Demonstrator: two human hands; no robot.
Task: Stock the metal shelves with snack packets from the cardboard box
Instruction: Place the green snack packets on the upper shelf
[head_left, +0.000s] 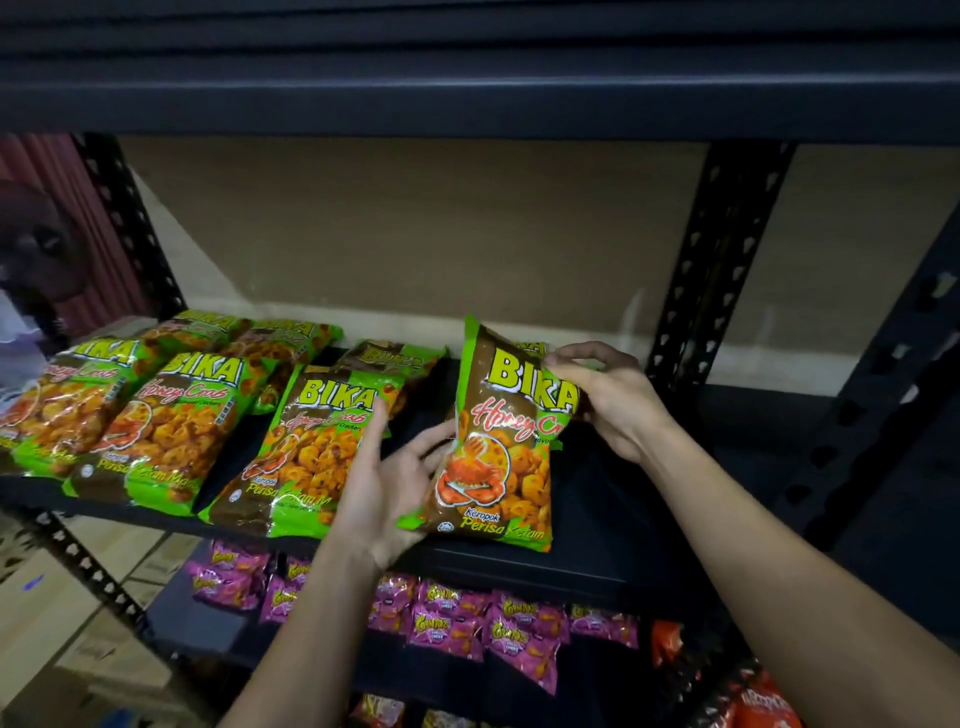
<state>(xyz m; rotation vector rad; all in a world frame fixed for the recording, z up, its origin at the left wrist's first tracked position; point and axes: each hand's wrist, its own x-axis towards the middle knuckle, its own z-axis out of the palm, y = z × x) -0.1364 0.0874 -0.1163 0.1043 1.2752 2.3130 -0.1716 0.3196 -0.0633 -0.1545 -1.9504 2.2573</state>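
Bare forearms (753, 545), bare left hand (387, 483) and right hand (610, 402)

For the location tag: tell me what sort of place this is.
Likely a shop or stockroom: slotted metal shelves hold rows of identical Bika packets, pink packets fill the shelf below, and the right hand pinches another Bika packet.

Upright pkt (501, 441), front: "BIKA" in yellow caps at top, red script "Honey Cr…" under it (rest hidden), "Keropok" and "Perisa Ketam" at btm. Flat pkts (171, 426) on shelf (613, 519), same brand: "BIKA", "Honey Crab", "Perisa Ketam M…". Pink pkts (452, 621) below: yellow logo, too blurred to read. Orange-red pkt (763, 701) btm right: illegible.
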